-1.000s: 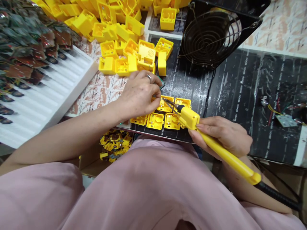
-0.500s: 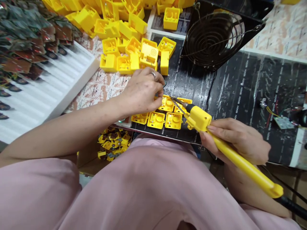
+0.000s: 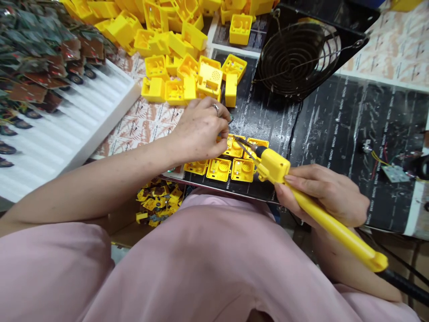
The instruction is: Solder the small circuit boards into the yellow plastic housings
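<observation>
My right hand [image 3: 326,194] is closed round a yellow soldering iron [image 3: 301,197], whose metal tip points left at a small yellow plastic case [image 3: 234,146]. My left hand [image 3: 199,129] is curled over the left side of that case, fingers pinched on something small I cannot make out. Several open yellow cases [image 3: 219,169] lie in two rows on the black mat [image 3: 335,134] at the table's near edge. A ring shows on my left hand.
A heap of yellow cases [image 3: 181,49] fills the back. A black wire-guard fan [image 3: 298,49] stands behind the mat. A white ribbed foam tray [image 3: 63,134] with circuit boards [image 3: 36,62] lies left. A box of yellow parts [image 3: 157,201] sits below the table edge. A small wired board [image 3: 395,172] lies right.
The iron and my right hand drifted slightly right and back; the tip stays at the same case. My left hand has kept its place over the case.
</observation>
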`<state>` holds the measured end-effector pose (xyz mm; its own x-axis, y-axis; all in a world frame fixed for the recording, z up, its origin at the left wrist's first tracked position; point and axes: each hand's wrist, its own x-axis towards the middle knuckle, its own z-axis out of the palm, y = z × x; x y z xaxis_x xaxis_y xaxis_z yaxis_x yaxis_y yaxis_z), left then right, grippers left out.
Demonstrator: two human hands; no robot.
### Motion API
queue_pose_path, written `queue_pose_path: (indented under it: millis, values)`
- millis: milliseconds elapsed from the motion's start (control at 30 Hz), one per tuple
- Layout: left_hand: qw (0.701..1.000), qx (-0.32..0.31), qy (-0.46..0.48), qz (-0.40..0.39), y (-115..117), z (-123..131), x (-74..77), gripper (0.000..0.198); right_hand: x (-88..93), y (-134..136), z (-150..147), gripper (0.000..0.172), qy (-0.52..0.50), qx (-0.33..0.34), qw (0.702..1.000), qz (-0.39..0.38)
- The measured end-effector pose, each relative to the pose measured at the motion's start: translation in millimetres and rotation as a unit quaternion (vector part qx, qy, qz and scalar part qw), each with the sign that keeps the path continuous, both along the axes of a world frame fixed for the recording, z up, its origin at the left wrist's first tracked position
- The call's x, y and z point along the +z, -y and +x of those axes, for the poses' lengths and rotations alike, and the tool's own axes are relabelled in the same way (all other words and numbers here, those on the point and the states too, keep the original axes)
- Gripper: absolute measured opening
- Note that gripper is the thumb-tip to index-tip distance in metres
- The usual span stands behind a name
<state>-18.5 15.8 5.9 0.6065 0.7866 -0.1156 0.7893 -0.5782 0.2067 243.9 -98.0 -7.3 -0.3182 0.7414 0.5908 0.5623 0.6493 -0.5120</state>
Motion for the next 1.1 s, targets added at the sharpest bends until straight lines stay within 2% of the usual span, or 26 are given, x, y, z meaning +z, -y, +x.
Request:
queue_pose_path:
  millis: [167, 333, 400, 500, 600, 700, 800, 900, 1033, 1100]
  values:
    - [1.0, -0.001, -0.016, -0.01, -0.7, 2.6, 5.0, 0.017, 4.9, -2.5, 3.6, 0.016, 0.015, -0.002, 1.0, 0.017]
    - [1.0, 0.003, -0.017, -0.013, -2.8, 2.8, 1.0, 0.016, -8.0, 0.2, 4.0, 0.011, -0.024, -0.008, 1.0, 0.011]
    - [1.0, 0.004, -0.012, -0.007, -2.3, 2.4, -3.8, 0.015, -15.4, 1.1, 4.2, 0.026, -0.037, -0.016, 0.999, 0.019]
    - [1.0, -0.002, 0.005, 0.003, -0.6, 0.0, -6.7, 0.013, -26.4, 1.8, 4.3, 0.063, -0.039, -0.054, 0.997, 0.042]
    - [0.998, 0.011, 0.056, 0.003, -1.0, -10.4, 3.0, 0.02, -34.6, 4.7, 6.3, 0.076, -0.052, -0.085, 0.993, 0.061]
    - [0.984, 0.101, 0.141, 0.052, -5.8, -32.1, 16.1, 0.034, -38.2, 8.8, 11.2, 0.071, -0.062, -0.12, 0.989, 0.06]
    - [0.977, 0.18, 0.088, 0.079, -13.4, -52.9, 14.5, 0.041, -37.9, 9.9, 15.8, 0.065, -0.072, -0.143, 0.984, 0.072]
    - [0.984, 0.164, 0.021, 0.066, -20.8, -54.7, 0.1, 0.05, -35.9, 8.7, 17.1, 0.061, -0.072, -0.138, 0.985, 0.074]
    - [0.981, 0.159, 0.013, 0.109, -30.4, -27.5, -14.3, 0.063, -39.4, 12.0, 22.8, 0.061, -0.072, -0.132, 0.986, 0.074]
    - [0.982, 0.157, -0.001, 0.108, -35.0, -12.9, -18.1, 0.062, -45.5, 14.4, 29.9, 0.06, -0.087, -0.134, 0.987, 0.035]
